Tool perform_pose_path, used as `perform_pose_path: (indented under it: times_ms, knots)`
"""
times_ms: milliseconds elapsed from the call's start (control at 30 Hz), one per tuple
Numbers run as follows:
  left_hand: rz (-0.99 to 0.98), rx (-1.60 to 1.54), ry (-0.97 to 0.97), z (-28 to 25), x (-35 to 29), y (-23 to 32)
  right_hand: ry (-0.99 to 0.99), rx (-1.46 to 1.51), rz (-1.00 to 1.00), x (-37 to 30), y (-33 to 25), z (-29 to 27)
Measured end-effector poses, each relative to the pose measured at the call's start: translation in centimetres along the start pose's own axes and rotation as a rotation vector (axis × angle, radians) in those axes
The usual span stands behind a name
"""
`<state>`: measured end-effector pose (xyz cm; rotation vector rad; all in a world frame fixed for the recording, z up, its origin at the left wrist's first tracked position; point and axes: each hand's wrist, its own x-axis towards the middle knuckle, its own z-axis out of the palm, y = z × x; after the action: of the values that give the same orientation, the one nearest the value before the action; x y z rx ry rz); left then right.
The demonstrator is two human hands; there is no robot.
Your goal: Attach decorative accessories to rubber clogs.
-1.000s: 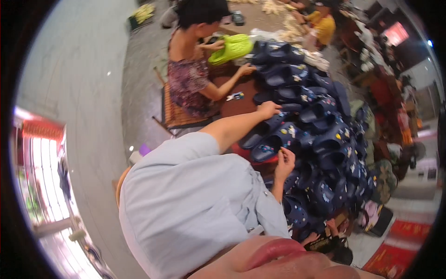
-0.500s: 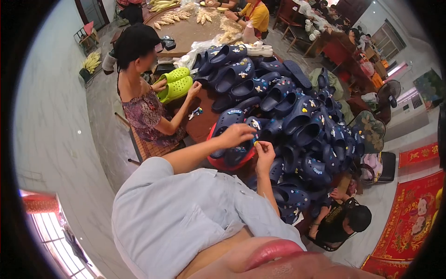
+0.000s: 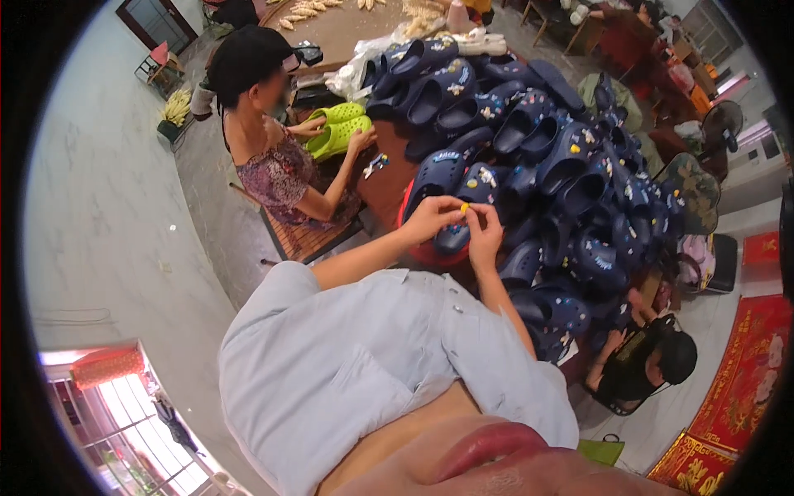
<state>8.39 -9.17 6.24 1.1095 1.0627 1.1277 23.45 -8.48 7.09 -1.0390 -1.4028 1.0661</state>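
My left hand (image 3: 438,217) and my right hand (image 3: 485,234) meet in front of me, fingertips closed on a small yellow shoe charm (image 3: 465,207). Its exact shape is too small to tell. Just beyond my fingers are two navy foam clogs, one (image 3: 438,175) with a lettered charm on its strap and one (image 3: 481,183) with a white charm. They rest over a red container (image 3: 404,207), of which only the rim shows. Part of another navy clog (image 3: 451,240) lies beneath my hands.
A large heap of navy clogs (image 3: 562,161) covers the table to the right. At left, a seated person holds lime-green clogs (image 3: 341,132), with loose charms (image 3: 375,166) on the brown tabletop (image 3: 382,198) nearby. Another person (image 3: 653,364) sits at lower right.
My left hand has come in to the right hand and now pinches the yellow charm with it. The whole view has shifted, so the scene sits further right.
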Motion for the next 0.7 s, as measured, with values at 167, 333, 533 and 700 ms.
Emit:
perform_pose_path:
  times_ms: [167, 333, 533, 700]
  knots:
    - [-0.141, -0.241, 0.037, -1.5, -1.4, -0.1, -0.103, -0.182, -0.187, -0.2, 0.5, 0.5]
    - [-0.187, -0.366, 0.119, -3.3, -1.9, -1.2, -0.299, -0.386, -0.369, -0.3, 0.4, 1.0]
    - [-0.164, -0.268, 0.308, -6.4, -1.1, -1.6, -0.432, -0.641, -0.619, 0.0, 2.3, 1.2]
    - [-0.061, -0.051, 0.465, -8.8, 1.5, -2.1, -0.577, -0.830, -0.747, -0.2, 5.6, 1.6]
